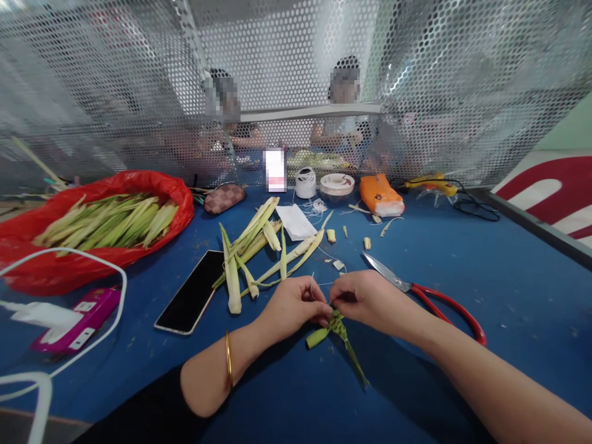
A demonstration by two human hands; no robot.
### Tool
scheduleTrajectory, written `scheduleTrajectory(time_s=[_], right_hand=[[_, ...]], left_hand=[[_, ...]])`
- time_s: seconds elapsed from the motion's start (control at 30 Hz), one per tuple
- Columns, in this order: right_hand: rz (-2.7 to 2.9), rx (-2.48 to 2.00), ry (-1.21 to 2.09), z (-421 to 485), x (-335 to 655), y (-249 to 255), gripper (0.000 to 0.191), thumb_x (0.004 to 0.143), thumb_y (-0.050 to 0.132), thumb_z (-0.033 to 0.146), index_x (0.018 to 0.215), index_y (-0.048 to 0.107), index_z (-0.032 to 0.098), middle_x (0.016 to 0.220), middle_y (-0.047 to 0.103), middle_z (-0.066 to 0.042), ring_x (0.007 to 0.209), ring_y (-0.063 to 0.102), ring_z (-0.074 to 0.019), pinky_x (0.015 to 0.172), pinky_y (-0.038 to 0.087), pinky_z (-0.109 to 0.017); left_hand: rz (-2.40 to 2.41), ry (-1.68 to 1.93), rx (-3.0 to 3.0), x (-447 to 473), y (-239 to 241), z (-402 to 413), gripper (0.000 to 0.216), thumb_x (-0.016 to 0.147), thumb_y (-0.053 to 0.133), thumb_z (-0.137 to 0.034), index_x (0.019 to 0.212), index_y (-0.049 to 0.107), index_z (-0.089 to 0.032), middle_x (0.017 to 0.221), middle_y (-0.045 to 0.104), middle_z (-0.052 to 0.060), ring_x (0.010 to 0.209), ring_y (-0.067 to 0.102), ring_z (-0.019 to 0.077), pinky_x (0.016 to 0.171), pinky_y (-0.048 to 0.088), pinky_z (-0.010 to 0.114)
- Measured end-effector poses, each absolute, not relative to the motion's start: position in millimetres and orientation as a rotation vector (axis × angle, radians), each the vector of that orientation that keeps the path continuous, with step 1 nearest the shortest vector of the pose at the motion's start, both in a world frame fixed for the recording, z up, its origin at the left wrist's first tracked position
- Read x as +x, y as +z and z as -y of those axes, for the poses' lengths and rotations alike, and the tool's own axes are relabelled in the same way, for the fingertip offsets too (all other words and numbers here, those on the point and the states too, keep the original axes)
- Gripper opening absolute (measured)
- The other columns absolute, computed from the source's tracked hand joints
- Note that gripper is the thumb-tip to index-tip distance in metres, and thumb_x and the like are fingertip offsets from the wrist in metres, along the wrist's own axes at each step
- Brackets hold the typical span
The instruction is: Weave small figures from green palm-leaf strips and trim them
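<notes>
A small green woven leaf piece [337, 322], with a folded bulb-like end and a long tail, hangs at the fingertips of both hands. My left hand [296, 306] is closed in a pinch on its upper end. Thin white thread [312, 285] loops up beside my left thumb and runs across to the fingers of my right hand [358, 298]. Those fingers are pinched together at the top of the woven piece, apparently on the thread; the exact grip is partly hidden. Just beyond my right hand lie scissors [411, 286] with red handles, their blades pointing away to the left.
Pale green husk leaves [234, 277] lie behind my left hand beside a phone [192, 296]. A red bag [182, 203] holds more leaves, near a purple power strip [87, 314]. Behind stand a thread spool [305, 184], a tape roll [337, 184], an orange tissue pack [379, 194] and a perforated screen [287, 55].
</notes>
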State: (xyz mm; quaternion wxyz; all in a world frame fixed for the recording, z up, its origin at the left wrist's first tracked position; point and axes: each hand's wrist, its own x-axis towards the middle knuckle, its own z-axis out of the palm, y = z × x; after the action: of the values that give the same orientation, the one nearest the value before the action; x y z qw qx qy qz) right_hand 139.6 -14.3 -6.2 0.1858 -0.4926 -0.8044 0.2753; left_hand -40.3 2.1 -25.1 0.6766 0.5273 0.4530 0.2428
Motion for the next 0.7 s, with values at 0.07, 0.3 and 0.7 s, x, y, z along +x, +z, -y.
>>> scheduleTrajectory(time_s=[0.07,0.3,0.7], right_hand=[[2.281,-1.402,0.719,12.5,143.4,-5.3,0.018,0.069,0.053,0.009,0.066,0.067,0.019,0.061,0.063,0.001,0.055,0.051,-0.0108,0.052,0.032,-0.021],[2.191,-1.479,0.808,8.4,151.9,-1.0,0.016,0.068,0.053,0.01,0.067,0.065,0.02,0.06,0.061,0.003,0.055,0.05,-0.011,0.051,0.034,-0.021],[2.185,-1.251,1.167,10.1,156.6,4.9,0.018,0.069,0.055,0.008,0.072,0.069,0.019,0.072,0.06,0.001,0.064,0.054,-0.0122,0.06,0.041,-0.023]], left_hand=[[-1.026,0.549,1.199,-39.8,-25.3,-1.8,0.024,0.059,0.078,-0.019,0.063,0.055,-0.015,0.054,0.065,0.0,0.054,0.066,0.0149,0.057,0.053,0.026],[-1.023,0.553,1.22,-40.9,-26.5,-1.1,0.024,0.06,0.078,-0.021,0.064,0.055,-0.015,0.055,0.065,0.0,0.055,0.066,0.015,0.057,0.052,0.025],[-1.005,0.467,1.169,-43.2,-18.2,-7.7,0.028,0.064,0.078,-0.025,0.069,0.053,-0.014,0.062,0.068,0.003,0.062,0.069,0.0152,0.061,0.053,0.025]])
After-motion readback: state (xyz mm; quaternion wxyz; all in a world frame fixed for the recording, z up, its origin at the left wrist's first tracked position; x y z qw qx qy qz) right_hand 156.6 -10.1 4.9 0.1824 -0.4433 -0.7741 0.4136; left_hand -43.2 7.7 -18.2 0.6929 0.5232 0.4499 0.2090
